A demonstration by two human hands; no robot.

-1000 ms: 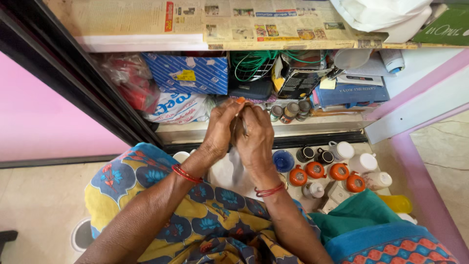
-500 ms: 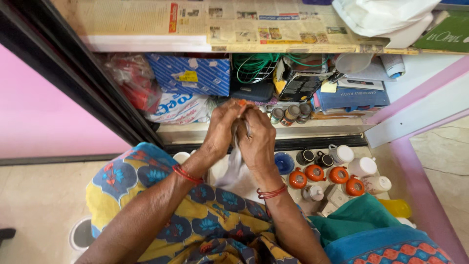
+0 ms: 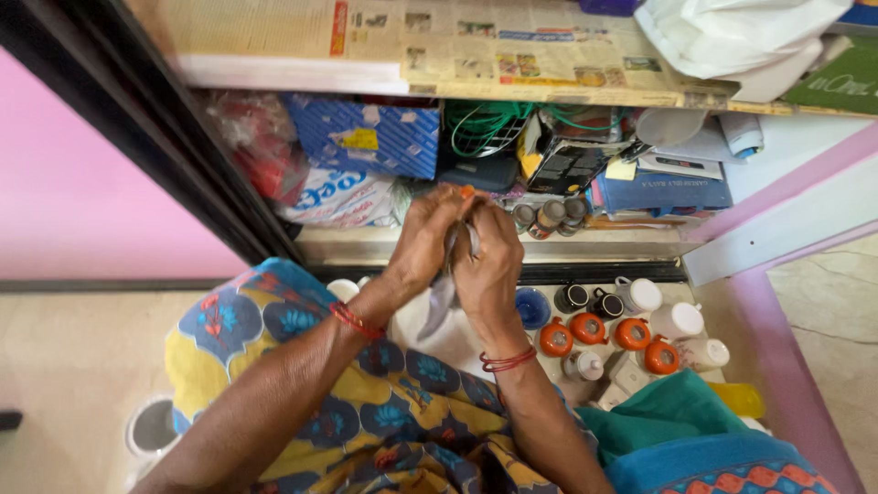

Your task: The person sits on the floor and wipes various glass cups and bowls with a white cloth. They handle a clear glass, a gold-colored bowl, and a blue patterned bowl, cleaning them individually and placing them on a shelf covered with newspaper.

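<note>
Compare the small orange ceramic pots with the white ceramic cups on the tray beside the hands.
The small orange ceramic pots are squat, round and capped with dark-centred tops; the white ceramic cups are taller, plain and cylindrical. The pots sit in a curved row, with the cups mostly outside them towards the right. All rest on the pale tray, untouched by either hand.

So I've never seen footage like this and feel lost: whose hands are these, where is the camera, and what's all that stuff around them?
The camera sits on a person's head and looks down, so these are their own two bare hands. The left hand and right hand press together around a small object with an orange tip, with a white cloth hanging between them. Beneath lie orange-capped bottles and white bottles. Ahead is a cluttered shelf lined with newspaper, holding a blue box.
</note>
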